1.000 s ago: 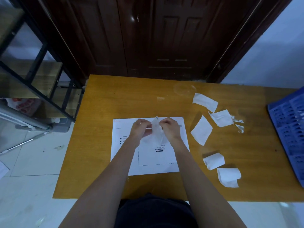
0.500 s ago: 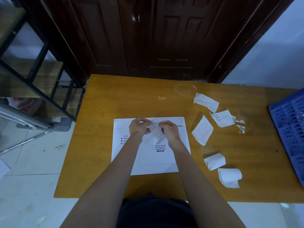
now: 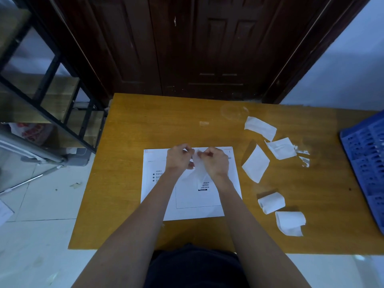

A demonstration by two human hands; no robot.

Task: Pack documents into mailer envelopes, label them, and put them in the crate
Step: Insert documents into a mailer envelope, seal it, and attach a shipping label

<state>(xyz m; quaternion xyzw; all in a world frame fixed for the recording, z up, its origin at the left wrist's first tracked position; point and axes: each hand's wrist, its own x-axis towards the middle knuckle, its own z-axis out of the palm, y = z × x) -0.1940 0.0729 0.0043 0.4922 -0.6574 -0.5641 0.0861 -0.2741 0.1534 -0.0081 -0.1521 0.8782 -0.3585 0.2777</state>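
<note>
Pinching a thin white label (image 3: 197, 167) between them, the left hand (image 3: 178, 160) and right hand (image 3: 215, 163) hover over the mailer envelope (image 3: 187, 210); peeled unevenly, it may tear or curl onto itself; right of the envelope lie backing scraps (image 3: 255, 163); farther right, the blue crate (image 3: 365, 161).

Dim, bluish light is falling; wide-angle bending is curving the edges, and the hands (image 3: 197, 161) are perhaps slightly blurring.

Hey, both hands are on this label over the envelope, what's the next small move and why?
Probably peel the backing apart: both the left hand and right hand pinch the label above the envelope, not yet stuck on its printed box.
</note>
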